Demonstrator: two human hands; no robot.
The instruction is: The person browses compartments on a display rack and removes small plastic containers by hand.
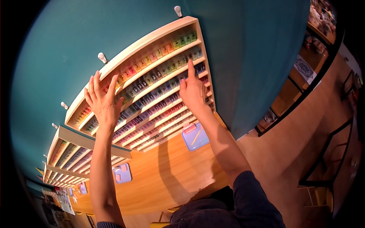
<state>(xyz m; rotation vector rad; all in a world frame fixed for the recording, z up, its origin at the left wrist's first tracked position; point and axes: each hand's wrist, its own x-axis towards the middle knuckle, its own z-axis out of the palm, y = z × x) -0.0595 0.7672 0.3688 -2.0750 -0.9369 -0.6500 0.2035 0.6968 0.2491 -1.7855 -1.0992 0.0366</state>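
A pale wooden wall rack (144,37) holds several rows of small labelled containers (147,59), sorted by colour from yellow, red and green to blue and purple. My left hand (104,104) is raised in front of the rack's left part, its fingers spread and holding nothing. Farther right, my right hand (194,91) points with its index finger at the right end of the second row, the thumb apart and the other fingers curled. Nothing shows in it. Whether the fingertip touches a container I cannot tell.
Below the rack runs a wooden table (152,190). On it lie a purple tray (199,141) with a yellow stick-like tool and another purple tray (127,177). A second rack (78,137) hangs farther left. At right stand dark-framed shelves (292,89) and a chair (327,152).
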